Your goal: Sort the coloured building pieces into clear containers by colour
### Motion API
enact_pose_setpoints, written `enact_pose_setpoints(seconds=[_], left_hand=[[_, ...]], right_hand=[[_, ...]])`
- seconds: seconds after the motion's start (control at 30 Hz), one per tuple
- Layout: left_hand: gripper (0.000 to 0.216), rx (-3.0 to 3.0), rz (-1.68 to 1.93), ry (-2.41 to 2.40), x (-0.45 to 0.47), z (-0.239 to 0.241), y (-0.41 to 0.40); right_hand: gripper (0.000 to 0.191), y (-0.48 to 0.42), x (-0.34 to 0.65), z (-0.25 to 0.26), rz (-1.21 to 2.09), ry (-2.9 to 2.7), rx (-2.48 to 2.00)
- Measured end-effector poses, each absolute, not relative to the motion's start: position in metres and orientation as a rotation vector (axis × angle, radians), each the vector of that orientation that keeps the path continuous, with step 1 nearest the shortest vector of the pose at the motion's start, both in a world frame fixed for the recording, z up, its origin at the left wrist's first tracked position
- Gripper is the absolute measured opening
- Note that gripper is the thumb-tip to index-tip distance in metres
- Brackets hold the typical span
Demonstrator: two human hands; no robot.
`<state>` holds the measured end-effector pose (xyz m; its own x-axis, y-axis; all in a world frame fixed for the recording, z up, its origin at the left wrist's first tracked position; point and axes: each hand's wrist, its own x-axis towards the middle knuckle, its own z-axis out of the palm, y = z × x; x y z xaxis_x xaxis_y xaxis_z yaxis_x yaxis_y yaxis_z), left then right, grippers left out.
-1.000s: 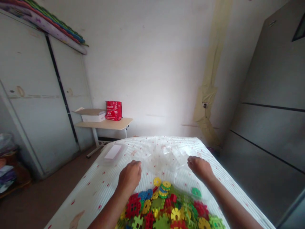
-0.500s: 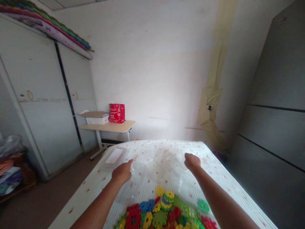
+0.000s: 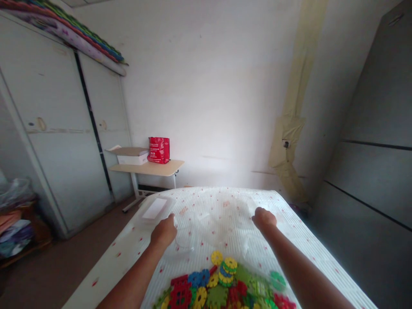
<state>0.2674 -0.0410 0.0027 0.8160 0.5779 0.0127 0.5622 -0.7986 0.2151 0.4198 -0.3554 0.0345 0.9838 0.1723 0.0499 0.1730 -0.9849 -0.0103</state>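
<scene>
My left hand is closed on one side of a clear plastic bag, its thumb pointing forward. On the other side, my right hand is a fist gripping the same thin film. The bag stretches between them over the tablecloth and is hard to make out. Closer to me lies a heap of colourful plastic building pieces: notched discs and square lattice blocks in red, yellow, green and blue. A green disc at the right seems to be under the film; whether the whole heap is inside the bag, I cannot tell.
A clear flat container with a white label rests on the dotted tablecloth at the far left. Behind stands a small side table with a red bag and a white box. Grey cabinets rise at the right.
My hands have moved slightly apart, the right one shifting a little to the right with the film. The heap of pieces looks the same, and the view has turned slightly.
</scene>
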Motion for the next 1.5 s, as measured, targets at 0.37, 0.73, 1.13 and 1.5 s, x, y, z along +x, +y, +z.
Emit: enact_pose_setpoints(seconds=[0.37, 0.73, 1.13, 1.5], left_hand=[[0.049, 2.758, 0.190, 0.896, 0.284, 0.007, -0.060], [0.048, 2.684, 0.281, 0.910, 0.325, 0.013, -0.073], [0.040, 2.685, 0.518, 0.759, 0.296, 0.018, -0.080], [0.036, 2.709, 0.132, -0.259, 0.217, 0.005, -0.194]], right_hand=[[0.037, -0.291, 0.356, 0.064, 0.175, -1.451, -2.772], [0.024, -0.272, 0.342, 0.042, -0.037, -1.282, -2.934], [0.019, -0.397, 0.344, 0.075, -0.271, -0.789, -2.876], [0.037, -0.493, 0.313, -0.006, -0.052, -0.317, -2.571]])
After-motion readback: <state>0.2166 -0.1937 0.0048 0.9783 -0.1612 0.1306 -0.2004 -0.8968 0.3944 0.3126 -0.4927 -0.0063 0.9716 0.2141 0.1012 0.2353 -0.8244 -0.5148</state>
